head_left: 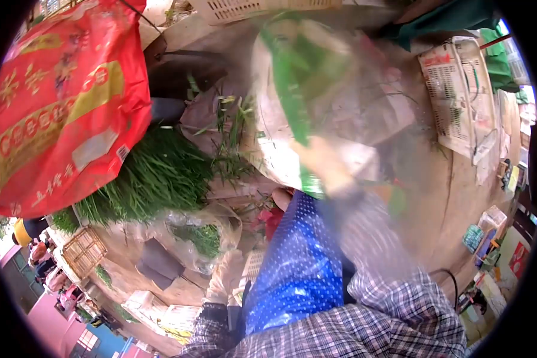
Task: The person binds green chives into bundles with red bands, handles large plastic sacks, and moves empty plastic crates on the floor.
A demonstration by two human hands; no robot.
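Observation:
My right hand (322, 161), smeared by motion, is in front of my body over a white and green plastic sack (286, 89). It overlaps the sack's green strip; whether the fingers grip it is too blurred to tell. Low on the left, my left hand (222, 274) hangs beside a pale slatted crate (253, 265), just below a clear plastic bag (230, 224) with cut greens (203, 238) inside. The fingers of that hand do not show clearly. A large heap of long green leaves (155, 173) lies to the left, partly under a red printed bag (71, 113).
A blue dotted apron (298, 268) covers my lap. Loose leaves (230, 125) are scattered on the ground. White crates (453, 95) stand at right, and another crate (262, 7) at the top. A dark flat piece (160, 262) and a wicker-coloured crate (83, 253) lie at left. People (39, 253) appear far left.

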